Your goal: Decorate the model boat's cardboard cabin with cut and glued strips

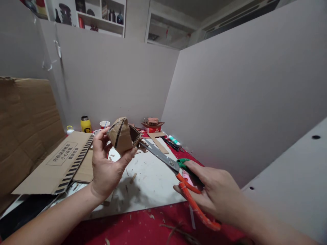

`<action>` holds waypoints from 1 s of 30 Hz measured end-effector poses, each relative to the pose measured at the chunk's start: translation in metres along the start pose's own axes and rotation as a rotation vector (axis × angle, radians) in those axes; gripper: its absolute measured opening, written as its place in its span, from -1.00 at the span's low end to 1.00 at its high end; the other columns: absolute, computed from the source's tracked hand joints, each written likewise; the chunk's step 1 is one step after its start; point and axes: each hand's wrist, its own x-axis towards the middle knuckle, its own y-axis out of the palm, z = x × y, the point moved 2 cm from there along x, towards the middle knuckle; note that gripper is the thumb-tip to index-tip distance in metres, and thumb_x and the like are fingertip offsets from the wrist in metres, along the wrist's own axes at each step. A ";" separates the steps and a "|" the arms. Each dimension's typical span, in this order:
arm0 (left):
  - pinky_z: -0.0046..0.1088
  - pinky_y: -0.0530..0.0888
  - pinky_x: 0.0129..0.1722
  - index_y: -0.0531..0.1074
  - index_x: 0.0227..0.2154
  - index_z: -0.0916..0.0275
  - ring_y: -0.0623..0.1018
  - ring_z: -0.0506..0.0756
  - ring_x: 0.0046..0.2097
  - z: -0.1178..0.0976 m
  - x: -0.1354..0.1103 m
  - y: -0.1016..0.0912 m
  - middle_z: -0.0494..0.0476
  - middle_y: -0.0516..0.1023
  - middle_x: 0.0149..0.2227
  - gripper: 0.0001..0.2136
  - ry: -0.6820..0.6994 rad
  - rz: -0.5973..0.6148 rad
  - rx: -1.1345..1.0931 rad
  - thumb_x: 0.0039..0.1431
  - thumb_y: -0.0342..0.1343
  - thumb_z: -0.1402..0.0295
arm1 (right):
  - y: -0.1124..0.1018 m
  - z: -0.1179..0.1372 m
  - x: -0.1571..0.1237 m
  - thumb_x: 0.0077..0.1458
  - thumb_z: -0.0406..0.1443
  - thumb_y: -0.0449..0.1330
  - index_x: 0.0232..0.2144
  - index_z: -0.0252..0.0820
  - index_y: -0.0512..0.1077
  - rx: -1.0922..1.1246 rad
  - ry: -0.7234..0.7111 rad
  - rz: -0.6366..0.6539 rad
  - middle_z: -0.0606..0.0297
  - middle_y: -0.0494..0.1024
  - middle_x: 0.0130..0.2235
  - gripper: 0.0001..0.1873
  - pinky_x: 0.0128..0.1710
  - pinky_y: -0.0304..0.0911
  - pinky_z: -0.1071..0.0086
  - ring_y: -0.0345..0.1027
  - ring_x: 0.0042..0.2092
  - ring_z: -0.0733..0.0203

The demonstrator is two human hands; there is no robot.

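Raised above the table, a small folded cardboard piece with an open hollow side is held in my left hand, fingers behind it and thumb below. My right hand grips a pair of scissors with one green and one orange-wrapped handle. The blades point left and their tips meet the right edge of the cardboard piece, by its opening. Whether the tips are in the cardboard or just against it, I cannot tell.
A white board strewn with cardboard scraps lies on a red cloth. Printed cardboard rests at left, near a yellow bottle and paper cup. A model boat stands at the back. Grey panels rise behind and right.
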 end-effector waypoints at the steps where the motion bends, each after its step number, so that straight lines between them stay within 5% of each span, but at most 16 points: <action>1: -0.36 0.44 0.05 0.27 0.04 0.07 0.48 0.09 0.01 0.000 0.000 0.000 0.09 0.41 0.02 -0.35 0.021 0.004 0.011 -0.13 0.43 0.38 | 0.001 0.000 -0.001 0.24 0.01 0.03 -0.32 -0.14 0.32 -0.001 -0.015 -0.004 0.42 0.40 -0.63 -0.65 -0.60 0.04 0.41 0.21 -0.63 0.27; 11: -0.32 0.46 0.04 0.26 0.04 0.06 0.47 0.11 0.01 0.000 0.000 0.000 0.11 0.40 0.02 -0.36 0.041 0.026 0.064 -0.12 0.42 0.39 | -0.001 0.002 -0.001 0.29 -0.02 -0.03 -0.44 -0.11 0.29 0.001 -0.055 -0.035 0.45 0.30 -0.69 -0.62 -0.63 -0.02 0.40 0.10 -0.67 0.31; 30: -0.29 0.48 0.01 0.28 0.04 0.08 0.49 0.13 0.00 0.003 0.000 -0.001 0.15 0.43 0.01 -0.36 0.025 0.027 0.101 -0.12 0.42 0.35 | -0.004 -0.006 -0.005 0.33 -0.02 -0.10 -0.40 -0.14 0.37 -0.127 -0.131 -0.104 0.37 0.34 -0.68 -0.56 -0.64 0.01 0.36 0.22 -0.67 0.22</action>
